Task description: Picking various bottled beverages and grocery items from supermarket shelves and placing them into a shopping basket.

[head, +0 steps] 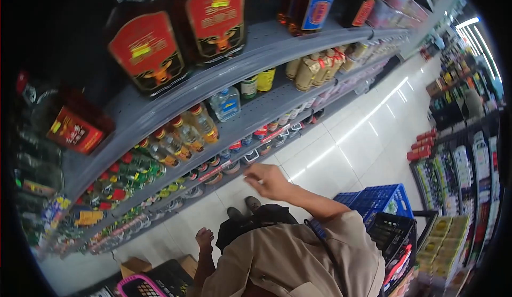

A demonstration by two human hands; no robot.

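My right hand (267, 181) is raised before the lower shelves, fingers curled, with a small white thing between them that I cannot make out. Low at my side, my left hand (205, 237) hangs with its fingers curled; whether it holds anything does not show. On the top shelf (256, 53) stand big dark bottles with red labels (148, 53) and a bottle with a blue label (318, 9). One shelf below are clear bottles with amber labels (186, 133), a squat clear bottle (225, 104), a yellow container (265, 79) and gold-wrapped bottles (310, 71).
Blue plastic crates (384, 199) and a black crate (390, 233) stand close on my right. Stacked yellow cartons (440, 245) are beyond them. At the lower left lie a pink-rimmed basket (140, 283) and a cardboard box (136, 266). Shelving (460, 165) lines the aisle's far side.
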